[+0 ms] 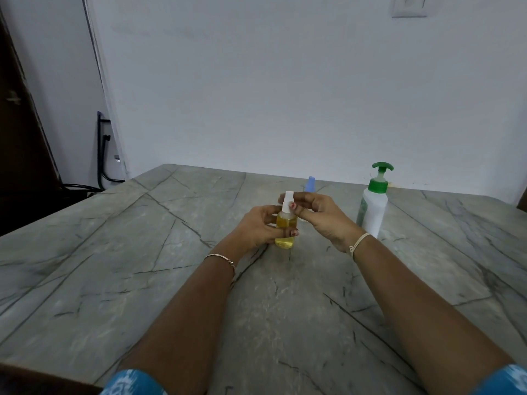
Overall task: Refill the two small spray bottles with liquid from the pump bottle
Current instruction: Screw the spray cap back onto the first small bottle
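A small clear spray bottle [286,228] holding yellow liquid stands on the grey stone table [142,266] at the middle. My left hand [261,228] wraps around its body. My right hand [319,215] pinches its white spray top [288,201] between thumb and fingers. Behind my right hand, only the blue cap of a second small bottle [310,183] shows; its body is hidden. The white pump bottle [373,206] with a green pump head stands upright to the right, a little apart from my right wrist.
A pale wall rises right behind the table's far edge. Off the table's left edge are a dark door [20,124] and black cables [104,155] along the wall corner. A wall switch plate [409,5] sits at the top right.
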